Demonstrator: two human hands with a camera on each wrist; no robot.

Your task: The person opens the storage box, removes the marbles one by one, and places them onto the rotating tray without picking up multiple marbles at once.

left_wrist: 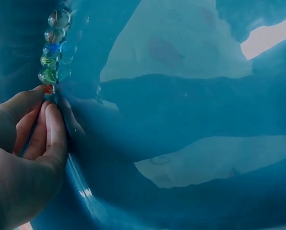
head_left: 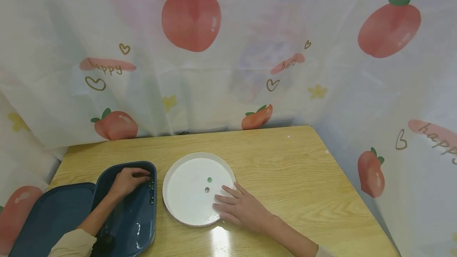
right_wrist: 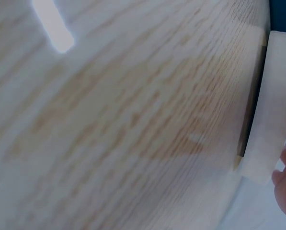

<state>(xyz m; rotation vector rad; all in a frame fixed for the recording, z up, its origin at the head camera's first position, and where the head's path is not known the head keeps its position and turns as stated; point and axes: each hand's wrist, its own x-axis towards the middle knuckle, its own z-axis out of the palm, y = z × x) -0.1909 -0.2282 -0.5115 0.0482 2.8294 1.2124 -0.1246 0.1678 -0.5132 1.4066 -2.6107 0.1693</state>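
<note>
My left hand (head_left: 125, 182) reaches into a dark blue tray (head_left: 123, 221), its thumb and fingers pinching a reddish marble (left_wrist: 48, 89) against the side wall. Several clear glass marbles (left_wrist: 49, 75) with coloured swirls line up along that wall, just beyond the fingertips. On a round white plate (head_left: 182, 205) lie a green marble (head_left: 209, 179) and a greyish marble (head_left: 207, 189). With its fingers spread, my right hand (head_left: 242, 209) rests at the plate's right rim. Only the edge of that hand shows in the right wrist view, beside the white plate rim (right_wrist: 269, 115).
A second dark blue piece (head_left: 58, 209), like a lid or tray, lies left of the tray. Everything stands on a wood-grain table (head_left: 292, 177). A white curtain (head_left: 228, 74) printed with fruit hangs along the back and right edges.
</note>
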